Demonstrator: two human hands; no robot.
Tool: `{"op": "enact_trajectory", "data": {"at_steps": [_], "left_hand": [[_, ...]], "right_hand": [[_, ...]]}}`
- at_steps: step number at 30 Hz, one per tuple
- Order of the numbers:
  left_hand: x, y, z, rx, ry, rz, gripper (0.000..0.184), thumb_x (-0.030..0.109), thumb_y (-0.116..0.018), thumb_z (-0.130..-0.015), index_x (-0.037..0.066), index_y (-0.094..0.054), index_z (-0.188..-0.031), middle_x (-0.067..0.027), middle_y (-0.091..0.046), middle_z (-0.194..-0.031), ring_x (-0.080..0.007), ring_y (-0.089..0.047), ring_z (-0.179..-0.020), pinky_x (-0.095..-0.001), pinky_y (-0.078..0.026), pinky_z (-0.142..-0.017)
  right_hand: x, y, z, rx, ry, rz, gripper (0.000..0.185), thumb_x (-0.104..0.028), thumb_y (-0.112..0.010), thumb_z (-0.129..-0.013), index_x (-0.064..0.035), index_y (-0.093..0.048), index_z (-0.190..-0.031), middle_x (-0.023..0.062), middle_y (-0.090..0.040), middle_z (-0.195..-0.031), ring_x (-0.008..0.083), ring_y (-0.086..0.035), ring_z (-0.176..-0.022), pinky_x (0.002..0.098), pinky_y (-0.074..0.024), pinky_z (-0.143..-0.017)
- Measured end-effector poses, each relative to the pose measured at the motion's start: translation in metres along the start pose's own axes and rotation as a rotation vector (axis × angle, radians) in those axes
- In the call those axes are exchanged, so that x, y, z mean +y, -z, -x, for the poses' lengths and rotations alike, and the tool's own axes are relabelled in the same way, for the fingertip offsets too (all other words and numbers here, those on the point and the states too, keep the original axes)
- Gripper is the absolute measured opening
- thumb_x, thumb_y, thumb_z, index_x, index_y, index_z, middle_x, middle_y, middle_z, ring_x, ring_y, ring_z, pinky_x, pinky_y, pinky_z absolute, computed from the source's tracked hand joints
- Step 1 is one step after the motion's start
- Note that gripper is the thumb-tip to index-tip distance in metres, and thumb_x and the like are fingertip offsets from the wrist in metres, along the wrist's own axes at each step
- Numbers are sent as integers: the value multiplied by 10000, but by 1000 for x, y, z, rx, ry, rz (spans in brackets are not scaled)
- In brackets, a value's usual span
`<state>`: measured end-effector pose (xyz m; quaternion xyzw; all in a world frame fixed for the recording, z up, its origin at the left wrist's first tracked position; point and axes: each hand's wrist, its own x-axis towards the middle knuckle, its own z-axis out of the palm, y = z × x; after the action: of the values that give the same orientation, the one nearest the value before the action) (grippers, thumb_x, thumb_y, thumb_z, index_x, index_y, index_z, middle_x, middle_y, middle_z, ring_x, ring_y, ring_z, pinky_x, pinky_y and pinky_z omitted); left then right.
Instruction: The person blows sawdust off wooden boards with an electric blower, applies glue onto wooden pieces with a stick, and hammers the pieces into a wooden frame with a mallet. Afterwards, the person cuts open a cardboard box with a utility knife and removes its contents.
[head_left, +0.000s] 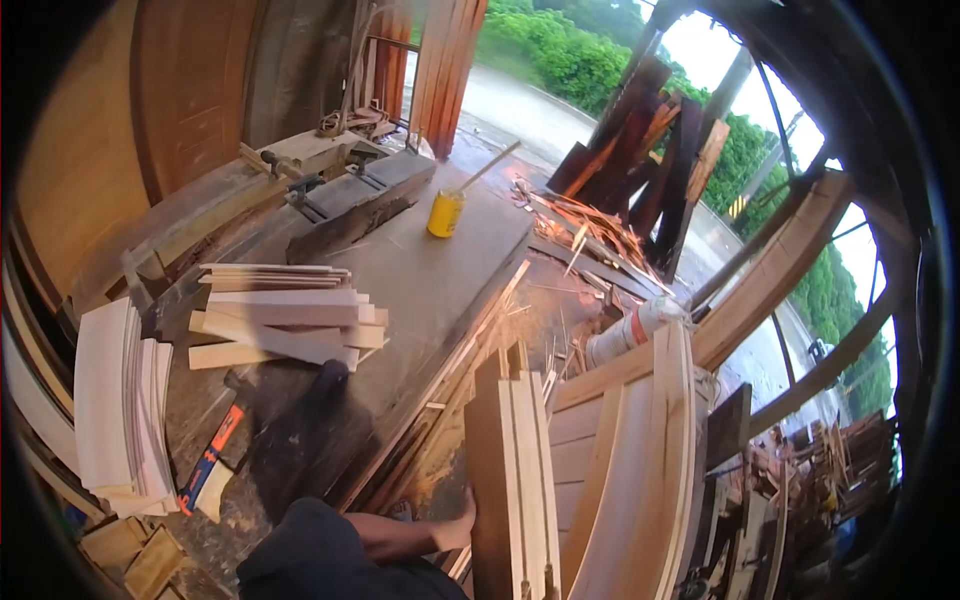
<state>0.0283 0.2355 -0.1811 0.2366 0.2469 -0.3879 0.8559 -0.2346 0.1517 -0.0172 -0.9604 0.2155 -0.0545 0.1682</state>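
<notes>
My left hand (pixel 458 525) reaches from a dark sleeve (pixel 305 555) at the bottom and presses against the side of a grooved wooden post (pixel 515 470). Its thumb lies along the edge; the other fingers are mostly hidden, seemingly curled round the wood. The post is pale, with long channels down its face and a notched far end. Right beside it stands a paneled wooden frame (pixel 625 450) with curved pieces. My right hand is not in view. To the left, a hammer (pixel 215 450) with an orange and blue handle lies on the workbench (pixel 440 290).
Short boards (pixel 285 315) and a stack of curved slats (pixel 115 400) lie on the bench's left side. A yellow can (pixel 445 215) with a stick stands farther back, near clamps (pixel 310 195). Wood scraps (pixel 600 235), leaning dark planks (pixel 645 160) and a white pipe-like cylinder (pixel 635 330) are at right.
</notes>
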Motion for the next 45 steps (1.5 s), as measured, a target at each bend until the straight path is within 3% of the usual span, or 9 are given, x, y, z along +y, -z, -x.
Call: {"op": "enact_trajectory", "data": {"at_steps": [2, 5, 6, 11, 16, 19, 25, 35, 45], "left_hand": [[41, -32, -41, 11, -28, -13, 940, 826, -274, -915, 81, -470, -1454, -154, -609, -1335, -341, -630, -1167, -514, -518, -988], [106, -72, -118, 50, -47, -51, 956, 834, -272, -911, 77, -463, -1462, -157, -607, -1341, -344, -630, -1171, -516, -516, -991], [132, -79, -150, 73, -30, -67, 956, 828, -289, -912, 70, -453, -1469, -160, -602, -1350, -338, -629, -1172, -512, -509, -1000], [242, -107, -217, 190, -263, -383, 826, 725, -370, -962, 68, -483, -1449, -144, -612, -1294, -294, -607, -1127, -456, -482, -995], [233, -80, -249, 160, -628, -772, 651, 584, -507, -995, -13, -688, -1180, -131, -713, -1051, -198, -671, -942, -380, -510, -819], [221, -47, -203, -26, -492, -613, 337, 329, -649, -995, 18, -707, -1110, -55, -704, -940, -101, -630, -800, -247, -505, -710], [257, -54, -197, 245, -325, -819, 343, 320, -751, -925, -10, -705, -1009, -45, -696, -809, -107, -641, -660, -257, -489, -558], [267, -137, -227, 335, -438, -998, 254, 298, -755, -890, 53, -757, -953, -30, -688, -714, -99, -616, -659, -287, -483, -605], [262, -125, -196, 539, -400, -1120, 350, 359, -741, -919, 10, -721, -926, -29, -670, -672, -85, -606, -590, -276, -476, -563]], "right_hand": [[-14, 1, -70, -48, -69, -144, 958, 8, -799, -668, -1, -340, -1508, 197, -580, -1271, 295, -567, -1175, 397, -500, -967], [110, -91, -205, -8, 355, -53, 1034, -340, -852, -604, -53, -419, -1498, 262, -561, -1130, 372, -559, -986, 477, -451, -847], [-16, -14, -220, -45, 127, -262, 963, 29, -791, -662, 11, -338, -1512, 208, -563, -1348, 305, -571, -1191, 403, -501, -966], [-80, -20, -448, -139, 250, -388, 869, -130, -749, -609, -10, -477, -1426, 187, -712, -969, 245, -678, -687, 367, -557, -629], [-165, -71, -643, 1, 430, -10, 877, -283, -780, -636, -70, -467, -1427, 252, -706, -1044, 417, -686, -959, 485, -537, -846], [-227, -84, -727, -107, 369, 26, 902, -314, -792, -649, -105, -442, -1453, 279, -699, -1054, 463, -675, -983, 506, -534, -872], [-339, -122, -865, -150, 300, 0, 999, -405, -776, -721, -149, -288, -1554, 278, -652, -1223, 423, -619, -1173, 479, -476, -1026], [-311, -157, -988, -326, 697, -506, 1139, -589, -740, -810, 74, -187, -1553, 349, -536, -1357, 361, -582, -1252, 421, -448, -1057], [-221, -160, -895, -558, 310, -964, 568, -399, -674, -949, -128, -559, -1434, 120, -744, -1061, 195, -701, -969, 333, -525, -889]]}}
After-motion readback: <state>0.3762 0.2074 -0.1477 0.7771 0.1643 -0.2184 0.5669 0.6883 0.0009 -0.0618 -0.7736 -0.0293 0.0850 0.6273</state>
